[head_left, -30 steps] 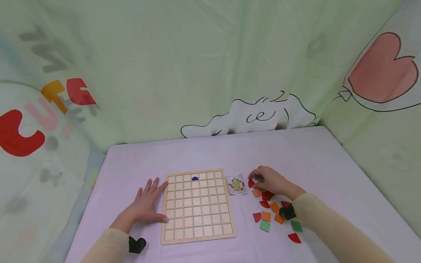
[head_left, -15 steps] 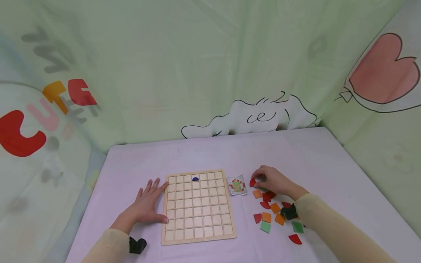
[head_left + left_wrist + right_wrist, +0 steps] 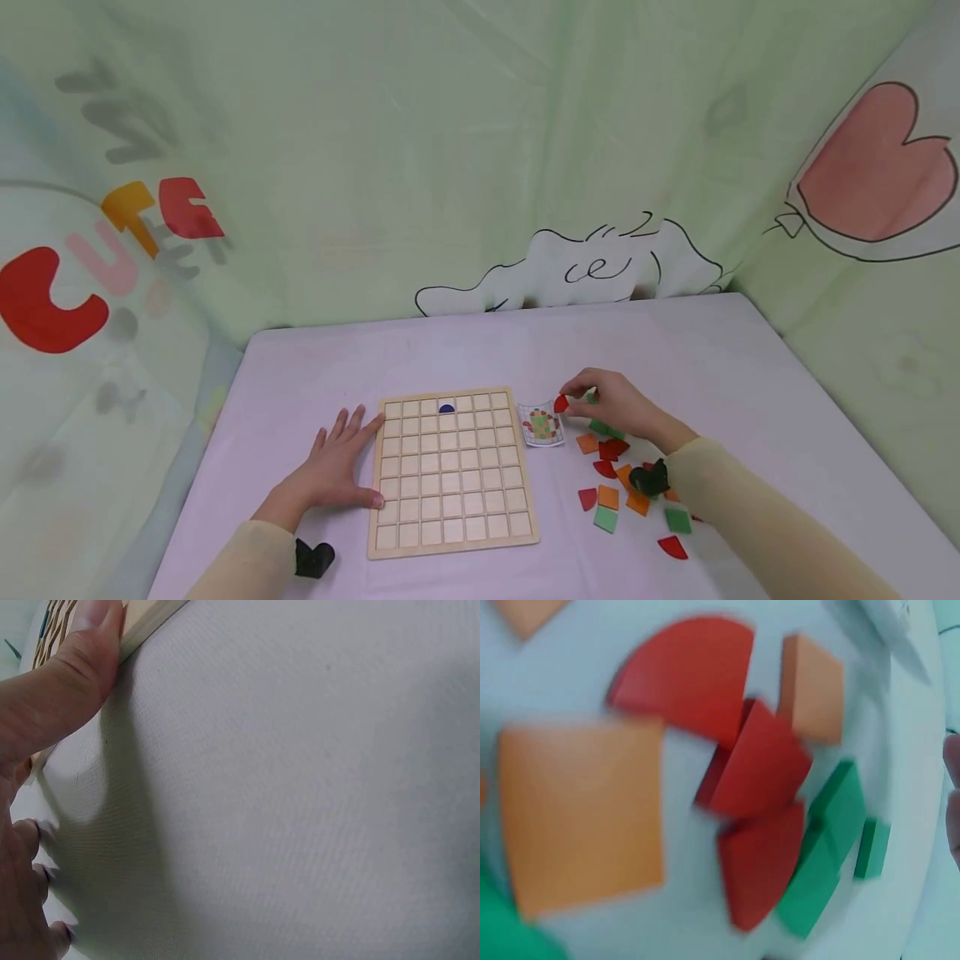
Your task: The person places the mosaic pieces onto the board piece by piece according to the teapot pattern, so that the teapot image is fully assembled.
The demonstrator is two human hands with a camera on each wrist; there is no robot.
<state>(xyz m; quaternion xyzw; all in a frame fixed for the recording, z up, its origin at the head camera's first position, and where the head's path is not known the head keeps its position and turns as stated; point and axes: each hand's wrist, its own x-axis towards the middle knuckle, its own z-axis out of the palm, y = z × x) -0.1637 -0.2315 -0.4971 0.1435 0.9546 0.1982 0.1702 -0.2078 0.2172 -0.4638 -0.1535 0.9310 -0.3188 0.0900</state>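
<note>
My left hand [image 3: 333,467] lies with fingers spread, thumb and index finger touching the left edge of a wooden grid board [image 3: 448,550]. In the left wrist view, the thumb [image 3: 71,682] rests on the board's rim. One dark blue half-round piece [image 3: 447,408] sits in a top-row cell. My right hand [image 3: 617,404] pinches a red quarter-circle piece [image 3: 561,404] in the air at the right edge of a small pattern card [image 3: 540,425]. The right wrist view catches only fingertips at its right edge; the held piece is out of sight there.
Right of the card lie loose pieces: red quarter-circles [image 3: 672,547], orange squares [image 3: 608,497] and green pieces [image 3: 606,518], some overlapping. The right wrist view shows red pieces [image 3: 757,862] touching green ones [image 3: 840,802]. Green curtain [image 3: 337,208] walls stand behind the table.
My right hand has lifted the red quarter-circle piece and carried it left to the card, uncovering green pieces beneath. The left hand and board have stayed put.
</note>
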